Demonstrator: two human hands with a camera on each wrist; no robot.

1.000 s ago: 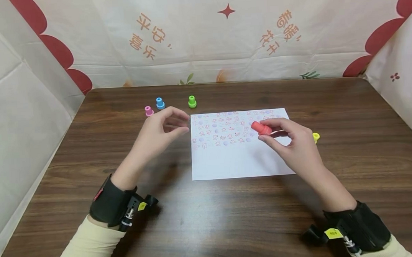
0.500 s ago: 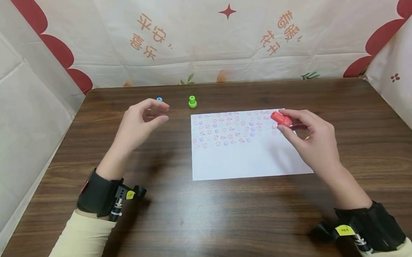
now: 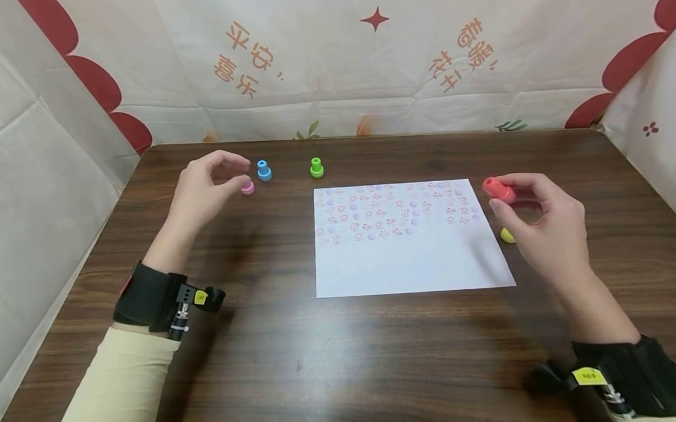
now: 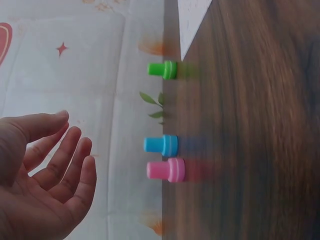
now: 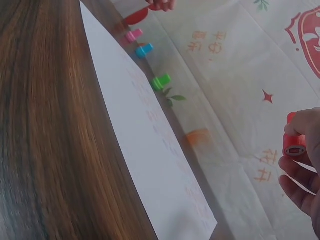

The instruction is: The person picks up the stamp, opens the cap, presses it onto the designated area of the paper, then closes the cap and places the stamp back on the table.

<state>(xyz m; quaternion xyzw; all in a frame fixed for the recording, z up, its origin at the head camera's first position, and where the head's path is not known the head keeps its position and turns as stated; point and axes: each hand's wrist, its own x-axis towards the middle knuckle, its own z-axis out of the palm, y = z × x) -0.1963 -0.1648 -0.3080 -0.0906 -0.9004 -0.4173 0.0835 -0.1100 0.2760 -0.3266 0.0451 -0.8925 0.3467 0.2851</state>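
Note:
In the head view my right hand (image 3: 548, 227) pinches a red stamp (image 3: 498, 190) between thumb and fingers, above the table just past the sheet's right edge. The right wrist view shows the stamp's printing face (image 5: 294, 150) uncovered. My left hand (image 3: 203, 185) is raised at the far left, fingers loosely bent and holding nothing. Close by it stand a pink stamp (image 4: 166, 170), partly hidden in the head view, and a blue stamp (image 3: 264, 171). White paper (image 3: 408, 264) lies mid-table, its upper part covered with small red and purple prints.
A green stamp (image 3: 316, 168) stands behind the paper's upper left corner. Beside the paper's right edge is a yellow stamp (image 3: 508, 235), mostly hidden by my right hand. A printed cloth (image 3: 331, 60) hangs behind the dark wooden table (image 3: 333, 362).
My right hand has moved right with the red stamp, off the paper. My left hand has moved left, away from the sheet. The standing stamps have stayed put.

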